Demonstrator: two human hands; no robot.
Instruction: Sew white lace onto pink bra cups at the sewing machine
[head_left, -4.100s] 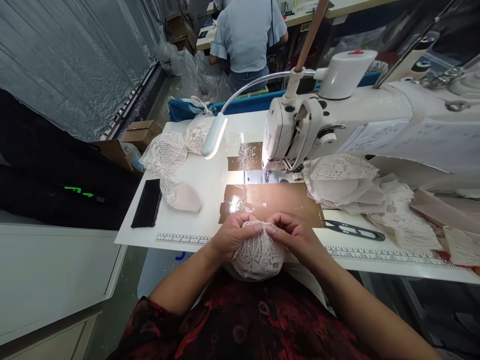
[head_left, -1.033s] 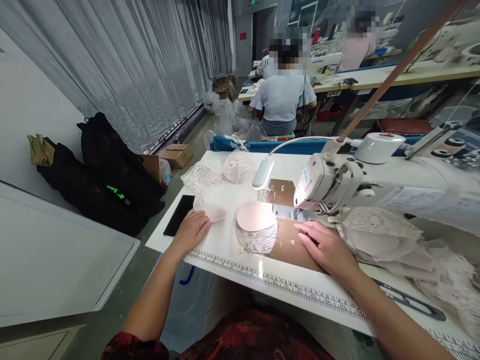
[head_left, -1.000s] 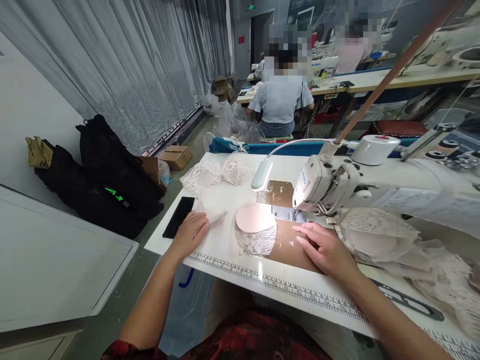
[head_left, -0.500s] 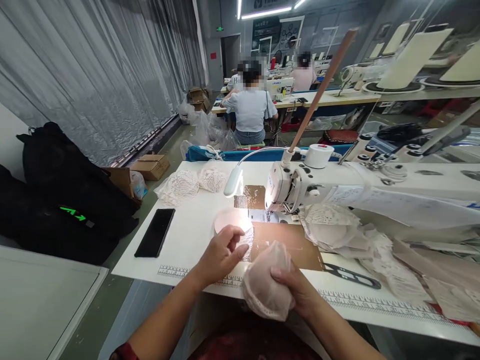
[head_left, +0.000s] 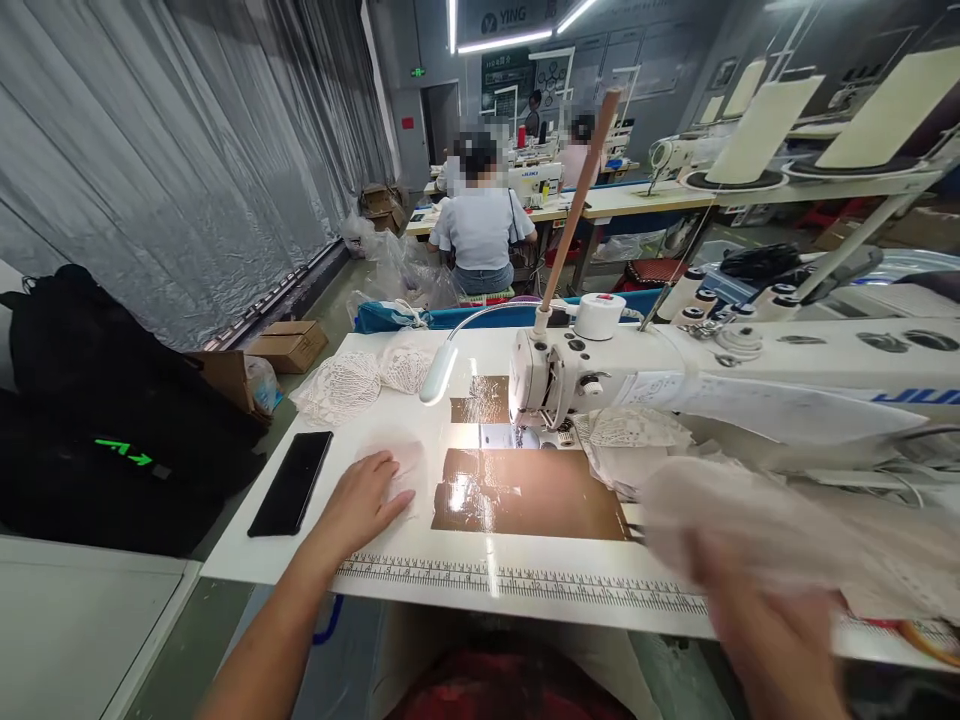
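Observation:
My left hand (head_left: 367, 508) lies over a pale, sheer bra cup (head_left: 409, 468) on the white table, fingers and thumb apart. To the right, my right hand (head_left: 765, 600) is smeared by motion but still grips another pale bra cup (head_left: 694, 505) above the table. That cup overlaps a heap of pale fabric (head_left: 892, 550), so their border is hard to make out. Between my hands stands a white sewing machine (head_left: 551, 375), with a brown plate (head_left: 525, 495) before its needle. Lace cups (head_left: 341, 385) rest at the far left of the table.
A black phone (head_left: 291, 483) lies left of my left hand. A printed ruler (head_left: 525, 588) runs along the front edge. More lace fabric (head_left: 637, 435) lies under the machine arm. A small lamp (head_left: 439, 372) reaches over the table. A person (head_left: 480, 230) sits ahead.
My right hand has swung right with its bra cup, away from the front edge. My left hand and the other cup have shifted left, off the brown plate. The view has turned slightly right.

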